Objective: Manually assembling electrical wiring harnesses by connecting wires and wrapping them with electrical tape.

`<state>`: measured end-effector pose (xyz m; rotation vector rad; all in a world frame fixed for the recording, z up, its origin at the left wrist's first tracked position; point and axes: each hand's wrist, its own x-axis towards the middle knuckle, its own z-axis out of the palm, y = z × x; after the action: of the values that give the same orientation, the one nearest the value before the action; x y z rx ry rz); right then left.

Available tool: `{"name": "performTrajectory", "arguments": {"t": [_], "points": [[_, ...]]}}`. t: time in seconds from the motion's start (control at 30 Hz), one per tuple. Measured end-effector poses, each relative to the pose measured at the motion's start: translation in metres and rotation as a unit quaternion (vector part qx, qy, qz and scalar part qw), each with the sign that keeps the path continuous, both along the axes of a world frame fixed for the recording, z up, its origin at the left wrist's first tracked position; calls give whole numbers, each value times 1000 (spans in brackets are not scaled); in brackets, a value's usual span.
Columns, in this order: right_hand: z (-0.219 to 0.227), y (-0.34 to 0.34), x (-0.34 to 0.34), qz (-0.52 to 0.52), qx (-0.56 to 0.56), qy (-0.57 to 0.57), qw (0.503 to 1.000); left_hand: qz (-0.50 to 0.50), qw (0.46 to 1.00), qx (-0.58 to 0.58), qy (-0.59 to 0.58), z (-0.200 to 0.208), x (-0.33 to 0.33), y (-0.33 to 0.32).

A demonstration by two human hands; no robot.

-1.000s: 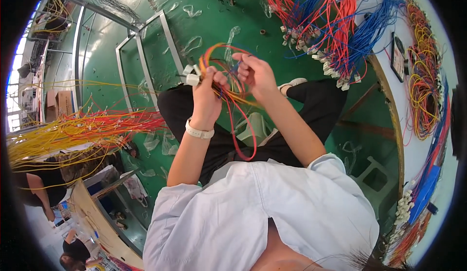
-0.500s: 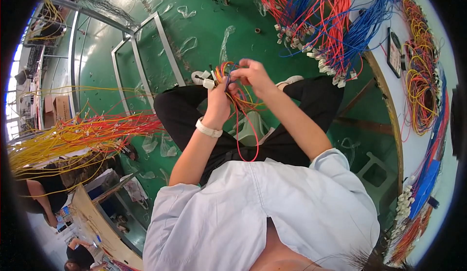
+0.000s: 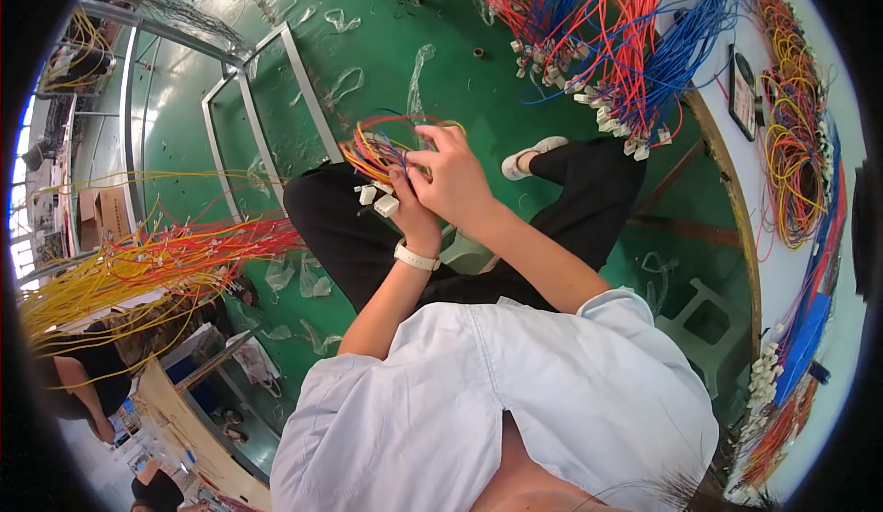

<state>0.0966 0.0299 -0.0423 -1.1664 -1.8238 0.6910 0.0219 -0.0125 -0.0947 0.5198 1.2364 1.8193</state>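
A coiled bundle of thin red, yellow, orange and blue wires (image 3: 375, 151) is held above my lap. My left hand (image 3: 414, 216) is closed round its near side, with the wrist in a white band. White plastic connectors (image 3: 385, 205) hang from the bundle beside that hand. Close against the wires, my right hand (image 3: 451, 176) has its thumb and forefinger bent together and its other fingers partly stretched out. What lies between its fingertips is too small to make out.
Red and blue wires (image 3: 635, 43) with white connectors hang off the table (image 3: 727, 158) at the right, where a phone-like device (image 3: 741, 98) lies. Yellow and red wires (image 3: 166, 259) stretch along the left. A metal frame (image 3: 308, 89) stands ahead; a green stool (image 3: 708, 337) is at the right.
Both hands have moved slightly left with the wire bundle, which now turns outward to the left. The red loop that hung toward my lap no longer shows there.
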Motion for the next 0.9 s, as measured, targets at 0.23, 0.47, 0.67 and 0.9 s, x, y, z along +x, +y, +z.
{"name": "performTrajectory", "arguments": {"t": [0.23,0.47,0.67,0.9], "points": [[-14,24,19,160,-153,-1,975,-82,956,-145,-241,-20,-41,14],[-26,2,32,91,-344,127,926,-97,912,-223,-331,-84,-60,36],[15,-37,37,193,-21,63,979,-215,927,-168,-259,-81,-63,86],[82,-26,89,53,-81,55,994,-439,840,100,-302,125,30,65]]}}
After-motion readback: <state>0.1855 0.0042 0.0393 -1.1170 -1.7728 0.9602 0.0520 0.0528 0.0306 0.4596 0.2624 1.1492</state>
